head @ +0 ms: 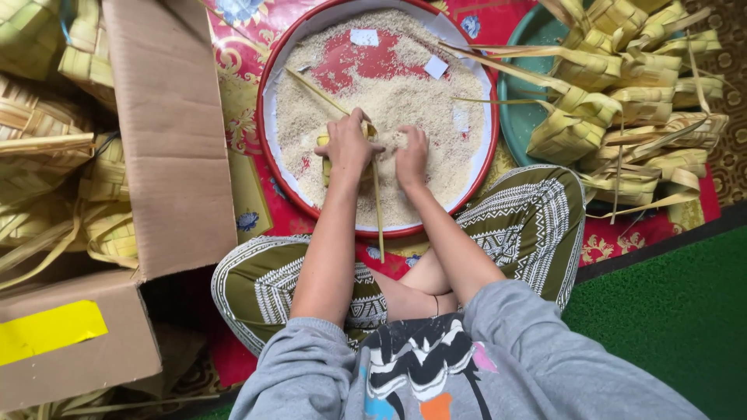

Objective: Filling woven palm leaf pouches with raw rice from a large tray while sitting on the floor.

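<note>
Seen from above, cross-legged on a red patterned mat (233, 70), knees in patterned green trousers (537, 225) pressed up against the near rim of a round red-rimmed tray (263, 117) spread with uncooked rice (405, 93). Left hand (348, 146) over the near-centre of the tray, fingers curled narrow around a small woven palm-leaf pouch (324, 155), mostly hidden beneath the palm, its loose leaf strip (378, 210) trailing toward the body and crossing the tray's near rim. Right hand (412, 158) just beside the left, palm down in the rice, fingers bent and partly sunk in the grain; whether anything is pinched there, impossible to tell. Hands nearly touching, both well inside the rim, with bare rice free toward the far edge and to either side. A few small white paper scraps (364, 36) lying on the grain farther out. Tight on the left: an open cardboard box (167, 140), its flap edge close to the tray's left rim, more woven pouches (39, 148) heaped inside. Crowded on the right too: a green basin (517, 117) nearly touching the tray's rim, stacked with empty woven pouches (622, 101), long strips (498, 66) overhanging the rice. Green floor mat (669, 311) beyond the right knee.
</note>
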